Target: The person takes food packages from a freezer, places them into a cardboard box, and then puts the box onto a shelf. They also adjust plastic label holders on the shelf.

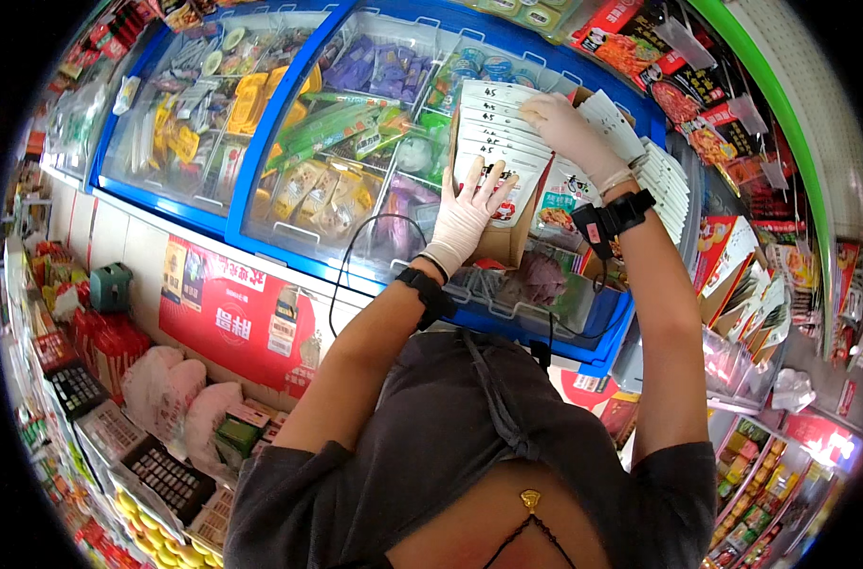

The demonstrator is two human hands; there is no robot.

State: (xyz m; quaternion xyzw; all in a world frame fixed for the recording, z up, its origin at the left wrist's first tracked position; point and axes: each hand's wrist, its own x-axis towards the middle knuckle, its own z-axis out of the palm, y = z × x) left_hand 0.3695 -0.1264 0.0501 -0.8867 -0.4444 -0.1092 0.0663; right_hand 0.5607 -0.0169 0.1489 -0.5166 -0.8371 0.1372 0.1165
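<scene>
My left hand (467, 213), in a thin white glove, lies with spread fingers on the front of a row of white pouches (506, 135). Handwritten marks run along their overlapping top edges. The pouches stand in a cardboard box (506, 245) on the glass lid of a chest freezer. At the upper right of the same row is my gloved right hand (570, 135), its fingers bent against the pouches' top edges; whether they pinch one is hidden. Beneath that wrist a second group of pouches (563, 199) shows a teal label and a food picture.
The blue-framed chest freezer (289, 121) holds bagged and boxed frozen goods under glass. More white pouches (663, 185) stand right of my right wrist. Hanging food packets (677, 92) line the far right. A black cable (342, 263) loops near my left wrist. Boxed goods (165, 469) fill the lower left.
</scene>
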